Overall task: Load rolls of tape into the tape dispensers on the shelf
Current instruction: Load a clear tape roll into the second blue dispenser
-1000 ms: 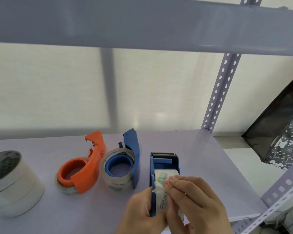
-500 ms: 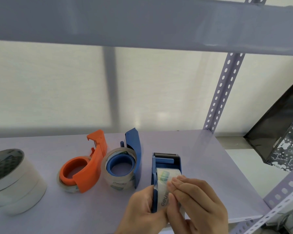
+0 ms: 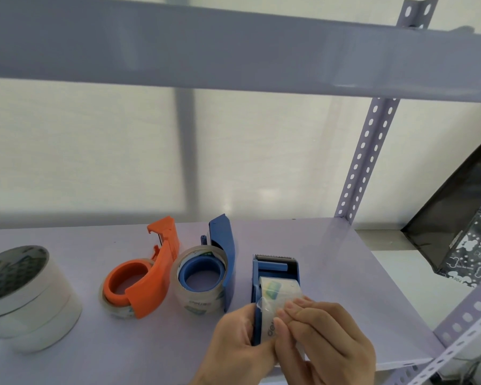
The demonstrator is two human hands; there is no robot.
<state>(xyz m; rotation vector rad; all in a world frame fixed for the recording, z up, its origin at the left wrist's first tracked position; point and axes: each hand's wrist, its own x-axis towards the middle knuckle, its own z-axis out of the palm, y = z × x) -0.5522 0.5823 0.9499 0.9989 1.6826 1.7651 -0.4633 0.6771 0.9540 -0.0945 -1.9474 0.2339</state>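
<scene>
A blue tape dispenser (image 3: 275,269) stands upright at the front of the lilac shelf (image 3: 331,259), its toothed blade pointing away from me. A clear tape roll (image 3: 278,291) sits inside it. My left hand (image 3: 233,340) grips the dispenser's left wall. My right hand (image 3: 325,337) lies over the roll with its fingertips curled onto the tape. To the left lie a second blue dispenser (image 3: 222,245) holding a clear roll (image 3: 197,298) and an orange dispenser (image 3: 147,282) holding another roll.
A stack of white tape rolls (image 3: 25,295) stands at the far left of the shelf. An upper shelf board (image 3: 233,45) runs overhead. A perforated post (image 3: 364,162) rises at the back right, and a dark patterned bag (image 3: 467,226) leans beyond it.
My hands have stayed on the dispenser and roll. My right fingertips have shifted slightly along the roll, and a bit more of the tape's front shows.
</scene>
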